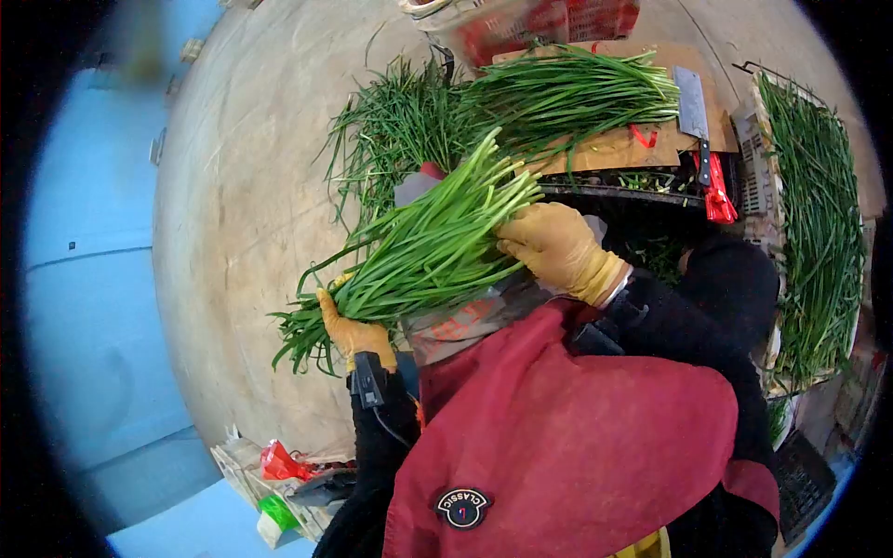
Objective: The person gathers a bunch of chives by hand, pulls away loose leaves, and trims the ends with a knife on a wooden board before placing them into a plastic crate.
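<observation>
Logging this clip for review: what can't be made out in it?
Head view: fingers of the left hand, hidden under the chive bunch.
Head view: red-printed bag, blurred, cut off by the top edge.
Head view: crate of greens, cut off by the lens edge.
</observation>
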### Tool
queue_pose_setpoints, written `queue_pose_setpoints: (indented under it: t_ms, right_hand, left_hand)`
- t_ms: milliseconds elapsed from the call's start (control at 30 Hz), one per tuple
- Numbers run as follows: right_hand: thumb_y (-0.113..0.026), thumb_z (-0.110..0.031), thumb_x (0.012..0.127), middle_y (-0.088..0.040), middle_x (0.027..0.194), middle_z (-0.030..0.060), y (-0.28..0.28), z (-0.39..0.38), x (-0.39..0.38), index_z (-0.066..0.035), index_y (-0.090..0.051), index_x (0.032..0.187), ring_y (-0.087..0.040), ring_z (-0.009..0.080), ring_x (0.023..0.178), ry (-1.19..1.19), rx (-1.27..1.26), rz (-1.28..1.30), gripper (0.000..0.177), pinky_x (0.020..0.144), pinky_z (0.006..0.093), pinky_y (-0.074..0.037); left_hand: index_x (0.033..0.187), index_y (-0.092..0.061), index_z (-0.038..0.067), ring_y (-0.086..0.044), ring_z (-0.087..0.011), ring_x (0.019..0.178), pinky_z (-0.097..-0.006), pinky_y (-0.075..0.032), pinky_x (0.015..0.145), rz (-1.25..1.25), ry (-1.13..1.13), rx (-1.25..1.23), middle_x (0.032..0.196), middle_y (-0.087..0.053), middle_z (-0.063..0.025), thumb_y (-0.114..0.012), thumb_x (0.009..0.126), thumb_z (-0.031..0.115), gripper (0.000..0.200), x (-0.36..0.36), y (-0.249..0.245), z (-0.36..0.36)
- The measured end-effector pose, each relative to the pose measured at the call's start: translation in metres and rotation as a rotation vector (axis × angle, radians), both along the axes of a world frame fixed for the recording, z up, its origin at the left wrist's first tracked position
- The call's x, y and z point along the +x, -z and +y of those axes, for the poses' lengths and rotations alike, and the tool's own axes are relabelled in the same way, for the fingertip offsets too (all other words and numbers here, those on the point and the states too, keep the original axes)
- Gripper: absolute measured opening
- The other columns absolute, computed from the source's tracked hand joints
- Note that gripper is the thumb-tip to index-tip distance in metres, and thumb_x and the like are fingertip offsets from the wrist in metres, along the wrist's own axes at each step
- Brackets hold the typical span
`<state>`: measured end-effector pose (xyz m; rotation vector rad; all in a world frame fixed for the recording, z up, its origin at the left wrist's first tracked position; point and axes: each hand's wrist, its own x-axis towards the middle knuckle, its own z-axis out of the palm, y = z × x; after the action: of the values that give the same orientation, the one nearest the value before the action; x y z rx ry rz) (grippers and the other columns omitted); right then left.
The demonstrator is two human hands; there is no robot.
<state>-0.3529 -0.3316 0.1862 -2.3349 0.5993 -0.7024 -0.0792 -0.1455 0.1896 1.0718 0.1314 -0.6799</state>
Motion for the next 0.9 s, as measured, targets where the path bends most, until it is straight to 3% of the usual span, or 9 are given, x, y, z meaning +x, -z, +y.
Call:
queue_pose_setpoints:
  t_ms: [67, 200, 233, 367, 467, 567, 733, 800, 900]
  right_hand:
    - [-0.063, -0.018, 0.083, -0.065, 0.078, 0.0117, -0.004, -0.001, -0.006, -0.007, -0.068, 0.083, -0.065, 0.0293, 0.073, -0.018, -0.007, -0.119, 0.012, 0.065, 0.0394, -0.053]
    - [-0.065, -0.016, 0.090, -0.067, 0.080, 0.0045, -0.011, -0.001, -0.033, -0.003, -0.070, 0.099, -0.060, 0.0099, 0.068, -0.047, 1.057, -0.390, 0.016, 0.062, 0.0253, -0.049]
    - [-0.063, -0.014, 0.091, -0.067, 0.080, 0.0031, -0.024, -0.009, -0.045, 0.000, -0.069, 0.095, -0.060, 0.0095, 0.068, 0.029, 1.128, -0.441, 0.016, 0.060, 0.0247, -0.049]
    - [-0.063, -0.014, 0.089, -0.069, 0.087, 0.0058, -0.009, -0.043, -0.113, -0.001, -0.065, 0.093, -0.064, 0.0150, 0.073, 0.088, 1.293, -0.392, 0.015, 0.068, 0.0269, -0.050]
    - [-0.062, -0.013, 0.088, -0.068, 0.092, 0.0070, 0.012, -0.035, -0.121, -0.001, -0.066, 0.095, -0.064, 0.0204, 0.083, 0.200, 0.156, 0.370, 0.014, 0.076, 0.0308, -0.051]
    - [-0.063, -0.014, 0.085, -0.067, 0.099, 0.0087, 0.030, -0.029, -0.112, -0.002, -0.067, 0.098, -0.063, 0.0240, 0.092, 0.244, 0.379, 0.027, 0.018, 0.082, 0.0326, -0.050]
    - [-0.061, -0.018, 0.091, -0.067, 0.097, 0.0084, 0.037, -0.034, -0.066, -0.001, -0.065, 0.109, -0.062, 0.0187, 0.089, 0.074, 0.516, -0.013, 0.026, 0.080, 0.0304, -0.049]
    - [-0.063, -0.020, 0.091, -0.066, 0.094, 0.0048, 0.043, -0.033, -0.045, 0.000, -0.065, 0.107, -0.058, 0.0127, 0.084, 0.054, 0.974, 0.000, 0.026, 0.076, 0.0280, -0.048]
    - [-0.065, -0.009, 0.086, -0.064, 0.093, 0.0028, 0.039, -0.025, -0.039, 0.002, -0.062, 0.103, -0.059, 0.0113, 0.082, -0.036, 1.244, -0.134, 0.020, 0.076, 0.0257, -0.049]
  left_hand:
    - [0.104, -0.064, 0.007, -0.063, -0.0299, 0.099, -0.0482, -0.050, 0.090, 0.004, -0.019, 0.025, 0.108, -0.066, -0.0116, -0.061, 0.089, 0.044, 0.040, 0.001, 0.000, 0.000]
    - [0.104, -0.064, 0.007, -0.063, -0.0299, 0.100, -0.0483, -0.050, 0.090, 0.013, -0.014, 0.008, 0.110, -0.066, -0.0118, -0.062, 0.089, 0.044, 0.040, -0.001, -0.001, 0.000]
    - [0.104, -0.064, 0.007, -0.063, -0.0297, 0.100, -0.0482, -0.050, 0.090, 0.016, -0.017, 0.016, 0.109, -0.066, -0.0116, -0.062, 0.089, 0.044, 0.040, 0.000, -0.001, 0.001]
    - [0.102, -0.063, 0.007, -0.063, -0.0291, 0.099, -0.0476, -0.051, 0.089, 0.032, -0.017, 0.014, 0.107, -0.066, -0.0110, -0.062, 0.089, 0.044, 0.039, 0.002, 0.001, 0.001]
    - [0.101, -0.063, 0.007, -0.063, -0.0288, 0.098, -0.0472, -0.051, 0.089, -0.003, 0.018, -0.012, 0.106, -0.066, -0.0109, -0.062, 0.089, 0.044, 0.039, 0.003, 0.004, 0.001]
    - [0.101, -0.063, 0.007, -0.063, -0.0288, 0.098, -0.0467, -0.051, 0.089, -0.024, 0.002, -0.001, 0.106, -0.066, -0.0109, -0.062, 0.089, 0.045, 0.039, 0.004, 0.005, 0.001]
    - [0.107, -0.062, 0.007, -0.061, -0.0311, 0.101, -0.0491, -0.048, 0.093, -0.054, 0.019, 0.025, 0.112, -0.065, -0.0125, -0.052, 0.093, 0.048, 0.044, 0.005, 0.004, 0.000]
    - [0.106, -0.063, 0.008, -0.062, -0.0313, 0.100, -0.0489, -0.049, 0.091, -0.059, 0.014, 0.021, 0.110, -0.065, -0.0129, -0.051, 0.093, 0.048, 0.044, -0.003, -0.003, -0.006]
    - [0.103, -0.064, 0.008, -0.062, -0.0313, 0.098, -0.0487, -0.050, 0.090, -0.026, -0.006, 0.017, 0.107, -0.066, -0.0127, -0.055, 0.091, 0.048, 0.042, -0.004, -0.007, -0.004]
